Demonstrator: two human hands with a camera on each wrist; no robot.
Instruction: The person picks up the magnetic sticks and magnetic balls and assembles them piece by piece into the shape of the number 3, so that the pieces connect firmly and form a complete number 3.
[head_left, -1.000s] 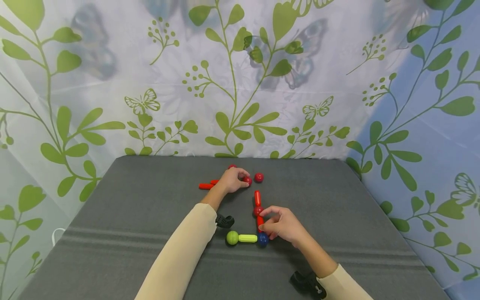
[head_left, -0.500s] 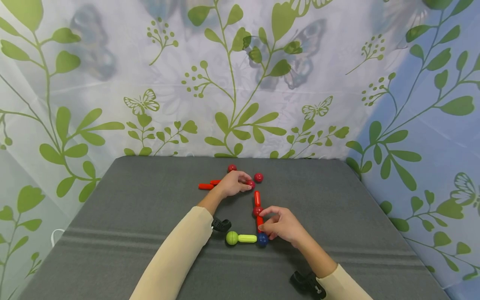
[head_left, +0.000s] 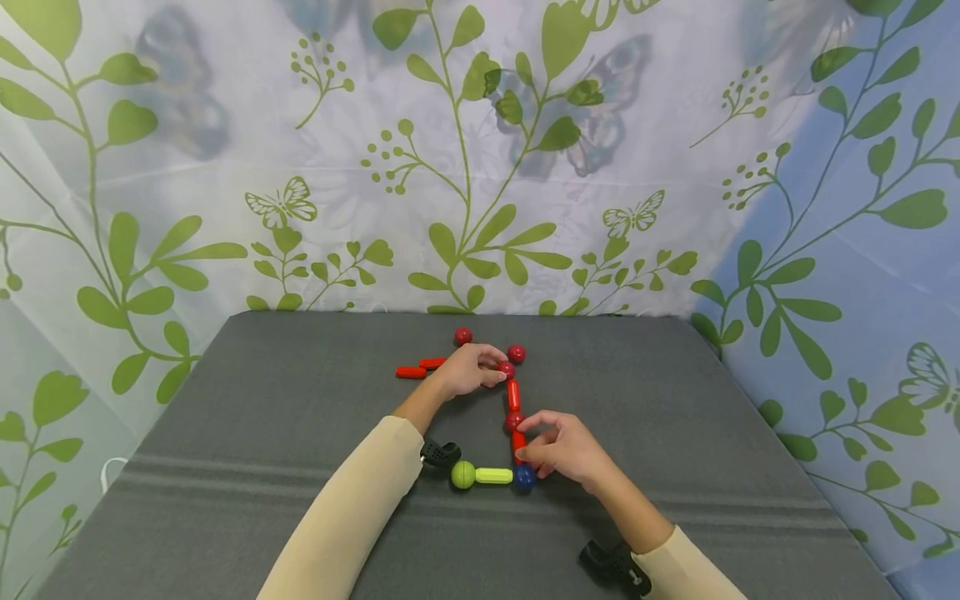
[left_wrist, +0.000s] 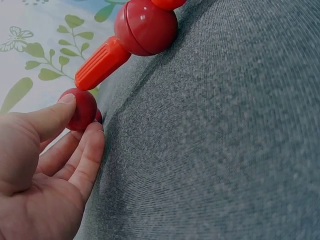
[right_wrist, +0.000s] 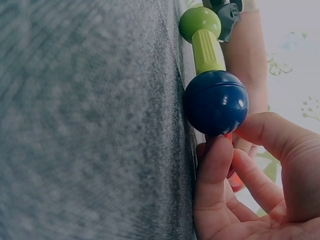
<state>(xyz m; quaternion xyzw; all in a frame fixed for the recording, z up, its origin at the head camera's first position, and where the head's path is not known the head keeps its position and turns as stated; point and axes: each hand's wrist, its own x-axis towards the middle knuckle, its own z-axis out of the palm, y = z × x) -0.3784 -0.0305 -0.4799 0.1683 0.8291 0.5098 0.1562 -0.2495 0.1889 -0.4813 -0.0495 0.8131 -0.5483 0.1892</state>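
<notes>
My left hand [head_left: 467, 371] pinches a red ball [left_wrist: 84, 109] between thumb and fingers, right at the far end of a red ribbed rod [left_wrist: 102, 62]. That rod runs to a second red ball [left_wrist: 146, 26], from which another red rod [head_left: 518, 443] leads down to a blue ball [right_wrist: 216, 102]. My right hand [head_left: 564, 450] grips the lower red rod with thumb and fingers, its fingertips close by the blue ball. From the blue ball a yellow-green rod [right_wrist: 208, 50] extends to a green ball [right_wrist: 200, 24], forming an L-shaped chain on the grey table.
Two loose red balls, one a far-left ball [head_left: 463, 336] and one a right-hand ball [head_left: 517, 354], lie beyond my left hand. Loose red rods [head_left: 411, 372] lie left of it, partly hidden. A leaf-patterned curtain [head_left: 480, 167] hangs behind the grey table [head_left: 675, 417].
My left hand has moved slightly right and nearer with the red ball, bringing it from apart to the end of the upper red rod. My right hand has stayed in place.
</notes>
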